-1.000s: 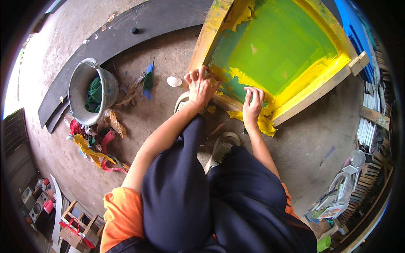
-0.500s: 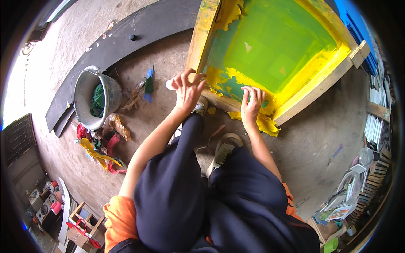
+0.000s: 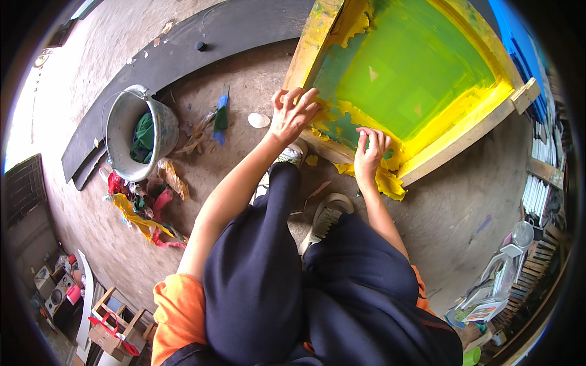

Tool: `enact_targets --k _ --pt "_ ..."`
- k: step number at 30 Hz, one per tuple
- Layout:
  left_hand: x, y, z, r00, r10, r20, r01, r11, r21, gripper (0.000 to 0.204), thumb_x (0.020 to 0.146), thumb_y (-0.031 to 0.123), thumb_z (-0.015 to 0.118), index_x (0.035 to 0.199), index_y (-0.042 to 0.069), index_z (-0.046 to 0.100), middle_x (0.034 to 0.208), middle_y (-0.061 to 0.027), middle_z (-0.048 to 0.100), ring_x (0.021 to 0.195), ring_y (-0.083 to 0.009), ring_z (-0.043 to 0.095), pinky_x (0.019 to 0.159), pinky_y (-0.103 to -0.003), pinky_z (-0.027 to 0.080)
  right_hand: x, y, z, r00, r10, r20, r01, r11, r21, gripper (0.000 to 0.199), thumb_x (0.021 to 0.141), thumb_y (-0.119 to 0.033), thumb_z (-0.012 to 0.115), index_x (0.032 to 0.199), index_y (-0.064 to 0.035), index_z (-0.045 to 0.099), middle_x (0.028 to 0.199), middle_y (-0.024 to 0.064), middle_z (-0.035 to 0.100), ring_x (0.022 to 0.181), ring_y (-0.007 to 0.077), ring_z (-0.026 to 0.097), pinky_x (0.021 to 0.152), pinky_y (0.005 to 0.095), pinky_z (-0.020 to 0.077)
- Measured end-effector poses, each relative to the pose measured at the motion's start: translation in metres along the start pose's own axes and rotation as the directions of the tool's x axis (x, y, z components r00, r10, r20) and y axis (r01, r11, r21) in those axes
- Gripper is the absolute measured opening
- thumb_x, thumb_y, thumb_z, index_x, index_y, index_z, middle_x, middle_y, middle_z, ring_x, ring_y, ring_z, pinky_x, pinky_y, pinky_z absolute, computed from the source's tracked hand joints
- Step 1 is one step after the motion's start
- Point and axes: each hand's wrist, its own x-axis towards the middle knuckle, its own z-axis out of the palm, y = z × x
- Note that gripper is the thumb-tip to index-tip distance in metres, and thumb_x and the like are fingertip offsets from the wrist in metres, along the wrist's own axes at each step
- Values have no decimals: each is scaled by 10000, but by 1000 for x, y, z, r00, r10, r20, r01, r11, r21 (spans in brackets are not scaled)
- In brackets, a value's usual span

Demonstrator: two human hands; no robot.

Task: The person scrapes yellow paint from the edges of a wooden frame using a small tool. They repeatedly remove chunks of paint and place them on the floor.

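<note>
A wooden-framed printing screen (image 3: 415, 67) with green mesh leans at the upper right, yellow film along its inner edges. My left hand (image 3: 293, 116) is over the lower left corner of its wooden rim, fingers bent and spread, with nothing visible in them. Near the bottom edge of the mesh, my right hand (image 3: 370, 155) is closed, thumb and forefinger pressed together at the tips; whatever they pinch is too small to make out. Just below that hand, a loose flap of yellow film (image 3: 389, 184) hangs over the rim. Between the hands the film has ragged edges and bare green patches.
A grey bucket (image 3: 166, 131) holding a dark green cloth (image 3: 143, 138) lies tipped at the left, beside coloured scraps (image 3: 137, 218). A white oval piece (image 3: 259, 120) is on the floor near my left hand. My shoes (image 3: 326, 222) are close below the screen.
My left hand has moved right and up onto the screen's corner, uncovering the white oval piece. My right hand stays closed at nearly the same spot. The whole view has shifted slightly.
</note>
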Motion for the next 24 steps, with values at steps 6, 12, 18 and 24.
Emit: enact_targets --k 6,12,18,24 --pt "-11 -4 2 995 89 39 -90 995 31 252 673 248 648 923 245 625 1147 71 471 1082 -180 380 892 -418 256 0 -2 0 1000 4 -1 -4 1000 10 63 871 -89 536 855 -91 598 843 40 543 839 229 471 778 364 355" --pt "-26 4 -3 998 -46 33 47 999 -5 250 696 226 657 938 214 596 1143 44 454 1099 -178 384 927 -438 243 0 0 0 1000 -2 -7 2 1000 -5 62 869 -89 538 851 -91 598 835 38 540 833 228 465 775 363 353" --pt "-11 0 0 999 -45 -7 45 999 -26 227 688 265 679 903 234 611 1135 37 445 1089 -189 357 920 -445 238 0 0 2 1000 5 -2 -5 1000 -27 64 868 -94 540 847 -92 600 837 37 538 834 229 462 780 368 354" --pt "-3 -6 2 1000 28 4 -28 1000 -13 210 657 233 664 864 258 643 1141 45 452 1068 -222 339 890 -438 242 0 2 3 1000 -2 -13 1 1000 -25 65 867 -101 542 847 -98 603 838 39 538 832 230 462 780 367 356"
